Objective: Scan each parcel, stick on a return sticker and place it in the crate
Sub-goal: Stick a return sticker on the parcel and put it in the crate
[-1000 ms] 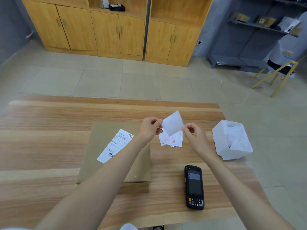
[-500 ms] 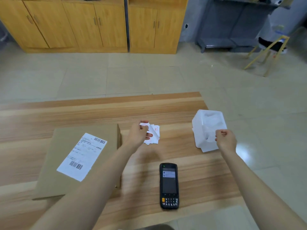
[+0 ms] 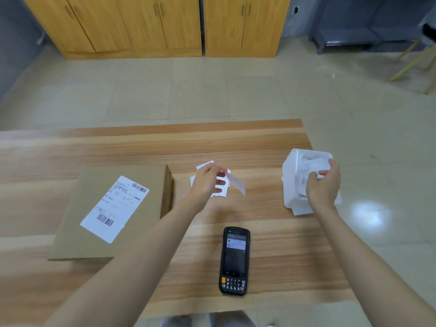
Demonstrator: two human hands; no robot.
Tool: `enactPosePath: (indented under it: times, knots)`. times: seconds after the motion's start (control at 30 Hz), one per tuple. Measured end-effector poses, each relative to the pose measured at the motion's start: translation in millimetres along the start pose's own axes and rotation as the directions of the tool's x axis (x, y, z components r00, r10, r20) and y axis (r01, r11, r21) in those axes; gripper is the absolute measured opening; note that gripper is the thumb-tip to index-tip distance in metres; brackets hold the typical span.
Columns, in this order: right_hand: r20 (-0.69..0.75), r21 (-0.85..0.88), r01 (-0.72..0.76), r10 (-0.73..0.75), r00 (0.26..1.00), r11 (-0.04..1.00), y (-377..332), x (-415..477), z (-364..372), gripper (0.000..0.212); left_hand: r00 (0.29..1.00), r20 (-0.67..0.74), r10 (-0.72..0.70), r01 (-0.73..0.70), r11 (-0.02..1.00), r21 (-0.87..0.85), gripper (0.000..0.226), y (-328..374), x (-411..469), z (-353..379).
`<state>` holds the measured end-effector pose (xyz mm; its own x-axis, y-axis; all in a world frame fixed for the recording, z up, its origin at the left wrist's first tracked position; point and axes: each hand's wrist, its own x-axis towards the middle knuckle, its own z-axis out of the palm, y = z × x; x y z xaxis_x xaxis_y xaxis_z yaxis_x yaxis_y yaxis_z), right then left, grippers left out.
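A flat cardboard parcel (image 3: 70, 223) with a white shipping label (image 3: 115, 208) lies on the table's left half. My left hand (image 3: 205, 185) hovers right of it and pinches a peeled white sticker (image 3: 236, 184) that hangs from the fingertips. Under that hand lies a small stack of return stickers (image 3: 221, 195). My right hand (image 3: 324, 187) reaches into a white bin (image 3: 291, 185) at the table's right edge, fingers curled on a scrap of white backing paper that is hard to tell from the paper inside. The black handheld scanner (image 3: 234, 260) lies face up near the front edge.
The wooden table (image 3: 141, 147) ends just right of the white bin, with tiled floor (image 3: 212, 95) beyond. Yellow wooden cabinets (image 3: 153, 24) line the far wall. A grey shelf unit (image 3: 354, 31) and a yellow frame (image 3: 415, 60) stand at the back right.
Both hands held the sticker together a second ago. They have since parted: my left hand keeps the sticker, my right hand has moved right into the white bin. The view has tilted down.
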<state>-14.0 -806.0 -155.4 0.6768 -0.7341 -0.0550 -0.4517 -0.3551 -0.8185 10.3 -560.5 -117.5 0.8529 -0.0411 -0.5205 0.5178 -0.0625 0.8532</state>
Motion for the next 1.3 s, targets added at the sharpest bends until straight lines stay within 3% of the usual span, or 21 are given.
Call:
enactPosePath:
  times: [0.1,0.17,0.23,0.3,0.4,0.5,0.57,0.67,0.77,0.9,0.97,1.03,1.1,1.17,1.3]
  knots:
    - [0.086,0.044,0.140,-0.144,0.986,0.989,-23.4,-19.4,12.6,0.042,0.999,-0.050,0.002,-0.004,0.999,-0.032,0.027,1.7,0.4,-1.8]
    - [0.289,0.140,0.194,-0.228,0.930,0.971,-39.0,-36.4,29.6,0.035,0.997,-0.077,0.020,-0.023,0.999,-0.039,0.028,3.1,-0.9,-4.9]
    - [0.572,0.201,0.166,-0.253,0.781,0.966,-57.5,-58.8,48.9,0.035,0.994,-0.106,0.032,-0.038,0.997,-0.061,0.026,5.4,-3.5,-10.8]
    - [0.734,0.219,0.172,-0.278,0.619,0.960,-73.5,-82.1,67.8,0.031,0.989,-0.144,0.035,-0.047,0.996,-0.079,0.019,8.0,-5.6,-22.4]
    - [0.794,0.271,0.134,-0.300,0.528,0.953,-89.6,-107.8,90.2,0.027,0.970,-0.230,0.071,-0.098,0.990,-0.105,0.024,8.5,-8.7,-50.9]
    - [0.867,0.255,-0.024,-0.218,0.448,0.967,-106.5,-129.3,105.3,0.044,0.962,-0.264,0.070,-0.109,0.985,-0.136,0.029,4.0,-18.2,-85.5]
    - [0.898,0.216,-0.050,-0.178,0.403,0.975,-115.8,-145.1,113.7,0.037,0.957,-0.272,0.097,-0.130,0.986,-0.103,0.027,-0.4,-28.2,-109.2]
    - [0.905,0.196,0.162,-0.242,0.350,0.967,-126.2,-174.3,129.6,0.026,0.938,-0.252,0.236,-0.209,0.969,0.131,0.031,-13.2,-42.6,-149.2]
    - [0.915,0.172,0.313,-0.269,0.301,0.934,-139.8,-210.7,149.1,0.011,0.924,-0.220,0.313,-0.260,0.936,0.238,0.038,-25.4,-62.6,-188.5]
    - [0.934,0.145,0.231,-0.211,0.288,0.962,-155.3,-265.6,167.7,0.012,0.914,-0.245,0.323,-0.272,0.937,0.218,0.027,-42.4,-89.3,-243.1]
    - [0.925,0.196,0.136,-0.229,0.304,0.971,-157.1,-292.2,174.7,0.012,0.929,-0.274,0.247,-0.216,0.966,0.140,0.054,-55.2,-97.2,-269.5]
    - [0.900,0.244,0.056,-0.247,0.360,0.968,-155.4,-313.3,179.5,0.011,0.964,-0.241,0.109,-0.134,0.987,-0.086,0.062,-66.6,-103.2,-287.1]
    - [0.880,0.272,0.014,-0.254,0.402,0.962,-153.2,-329.2,179.5,0.009,0.978,-0.204,0.046,-0.100,0.959,-0.264,0.049,-74.2,-107.3,-297.4]
    - [0.855,0.261,-0.005,-0.229,0.466,0.965,-145.8,-339.6,178.9,0.010,0.979,-0.200,0.045,-0.103,0.953,-0.286,0.040,-80.3,-107.8,-305.0]
    - [0.734,0.177,0.096,-0.196,0.651,0.980,-122.8,-347.5,175.2,0.016,0.992,-0.087,0.092,-0.101,0.989,-0.111,0.023,-81.1,-105.2,-303.7]
